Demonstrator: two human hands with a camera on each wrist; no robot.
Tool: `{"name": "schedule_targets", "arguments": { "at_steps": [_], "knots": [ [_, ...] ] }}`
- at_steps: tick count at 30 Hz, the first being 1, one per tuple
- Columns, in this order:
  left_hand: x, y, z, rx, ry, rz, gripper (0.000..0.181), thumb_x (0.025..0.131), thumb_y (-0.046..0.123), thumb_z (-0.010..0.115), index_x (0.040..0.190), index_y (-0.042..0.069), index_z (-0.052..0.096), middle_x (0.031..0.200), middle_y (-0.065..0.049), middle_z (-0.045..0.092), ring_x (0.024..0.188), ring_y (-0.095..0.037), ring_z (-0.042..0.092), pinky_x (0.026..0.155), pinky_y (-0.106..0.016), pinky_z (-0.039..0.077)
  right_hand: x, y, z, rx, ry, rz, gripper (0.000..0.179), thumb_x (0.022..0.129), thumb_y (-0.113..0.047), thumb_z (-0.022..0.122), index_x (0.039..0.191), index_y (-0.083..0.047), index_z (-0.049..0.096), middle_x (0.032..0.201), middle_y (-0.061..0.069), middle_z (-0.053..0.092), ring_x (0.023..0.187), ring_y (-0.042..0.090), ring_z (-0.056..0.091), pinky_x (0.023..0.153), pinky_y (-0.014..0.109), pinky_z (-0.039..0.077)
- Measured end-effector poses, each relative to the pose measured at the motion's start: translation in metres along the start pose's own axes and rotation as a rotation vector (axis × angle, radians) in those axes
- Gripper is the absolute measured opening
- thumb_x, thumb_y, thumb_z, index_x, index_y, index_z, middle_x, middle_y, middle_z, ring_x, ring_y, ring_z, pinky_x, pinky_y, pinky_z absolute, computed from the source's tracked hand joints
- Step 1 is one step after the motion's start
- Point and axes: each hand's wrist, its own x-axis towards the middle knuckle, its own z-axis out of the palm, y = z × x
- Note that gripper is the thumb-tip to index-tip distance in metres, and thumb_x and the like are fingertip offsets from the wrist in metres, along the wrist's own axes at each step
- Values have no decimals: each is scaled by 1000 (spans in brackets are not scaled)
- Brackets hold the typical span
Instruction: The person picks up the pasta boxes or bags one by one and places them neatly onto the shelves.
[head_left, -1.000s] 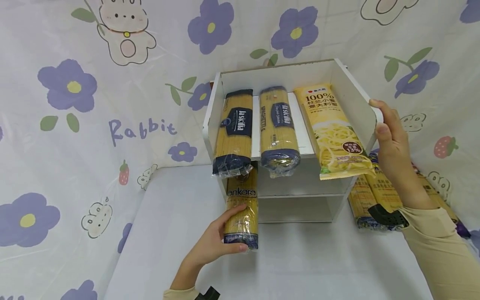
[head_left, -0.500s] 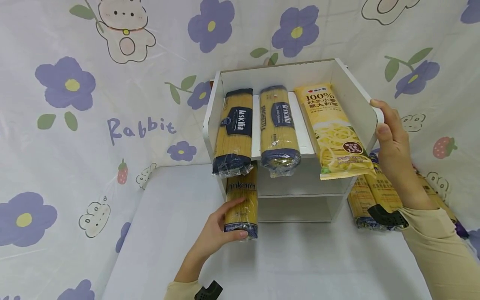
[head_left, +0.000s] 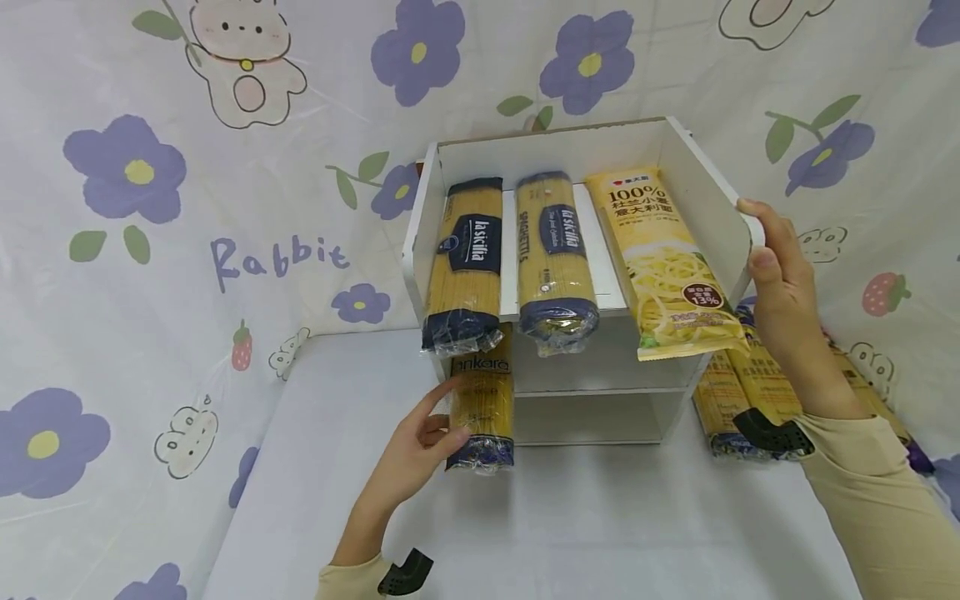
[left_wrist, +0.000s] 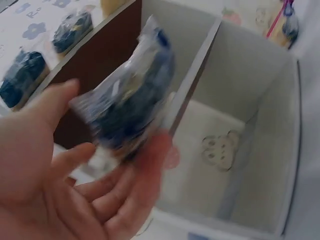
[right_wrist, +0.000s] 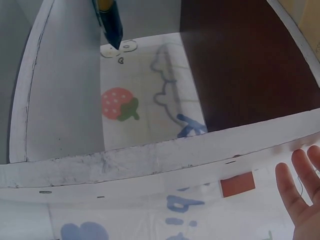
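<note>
An ankara pasta pack (head_left: 483, 408) lies in the left end of the middle level of the white shelf unit (head_left: 701, 196), its blue end sticking out. Beside the pack's left edge is my left hand (head_left: 401, 462), fingers loosely bent, with the thumb overlapping its front corner. From the left wrist, the thumb stands well apart from the pack's crinkled end (left_wrist: 132, 97). My right hand (head_left: 787, 300) grips the top right side panel at its front edge. Some of its fingers (right_wrist: 287, 185) show past a white board edge in the right wrist view.
The top level bears two la sicilia spaghetti packs (head_left: 465, 258) (head_left: 555, 250) and a yellow noodle bag (head_left: 667, 262), their ends overhanging the front. More yellow pasta packs (head_left: 723, 400) lie on the white table (head_left: 337, 417), right of the unit. A patterned curtain (head_left: 285, 183) hangs behind.
The ankara pack has slid farther back into the shelf. My left hand has moved up and left, its fingers coming off the pack's front. My right hand stays on the side panel.
</note>
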Motion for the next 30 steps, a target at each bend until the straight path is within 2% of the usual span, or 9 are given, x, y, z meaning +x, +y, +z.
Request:
{"name": "schedule_targets", "arguments": {
  "at_steps": [3,5,12,14,16,20,23,27,30],
  "knots": [
    [-5,2,-8,17,64,-46,51,99,35,59,148,36,42,88,-19,74,57,-20,68,56,-34,58,0,-2,0,22,-8,-2,51,103,-42,47,146,-13,47,125,-3,48,102,14,48,78,24,41],
    [-8,2,-12,13,78,-65,43,100,39,58,142,35,50,74,-16,73,44,-19,62,47,-36,54,0,-2,0,47,-14,-2,51,103,-40,48,146,-13,47,126,-2,48,103,14,48,79,23,42],
    [-15,5,-14,-21,55,-44,31,100,39,57,127,27,66,56,-10,65,33,-14,47,37,-32,45,1,-1,1,53,-15,-3,51,103,-40,49,146,-13,47,126,-3,48,104,14,48,80,24,42],
    [-17,7,-13,-54,4,-11,31,102,36,55,125,21,68,56,-10,64,35,-14,49,38,-33,46,0,-1,0,27,-11,-4,50,103,-40,47,145,-13,47,125,-4,48,103,14,48,79,24,42],
    [-20,11,-12,-109,-84,37,31,103,30,52,127,14,67,61,-13,66,40,-15,55,42,-35,50,0,0,0,24,-3,-6,50,103,-41,48,145,-13,48,124,-5,49,102,14,48,78,24,41],
    [-26,22,-6,-244,-281,104,34,105,20,49,135,6,59,82,-23,73,59,-15,70,55,-37,59,0,0,0,35,-2,-9,51,102,-41,49,144,-13,48,123,-4,49,100,14,47,77,24,39],
    [-29,30,0,-324,-405,152,37,105,16,47,140,3,53,100,-31,71,78,-16,75,67,-39,62,-1,-1,0,37,-6,0,51,103,-41,48,145,-13,48,124,-4,48,101,13,46,78,26,38],
    [-29,31,11,-393,-549,187,43,105,14,47,146,3,44,130,-32,60,113,-17,69,92,-34,58,-1,-2,1,31,-6,4,51,103,-43,47,145,-14,48,124,-3,48,101,14,46,79,27,38],
    [-29,27,19,-409,-581,205,46,105,13,48,149,5,40,143,-29,51,128,-17,60,105,-30,50,-1,-2,1,23,-13,-4,51,103,-43,47,146,-14,47,123,-4,47,101,13,47,79,26,38]
  ]
}}
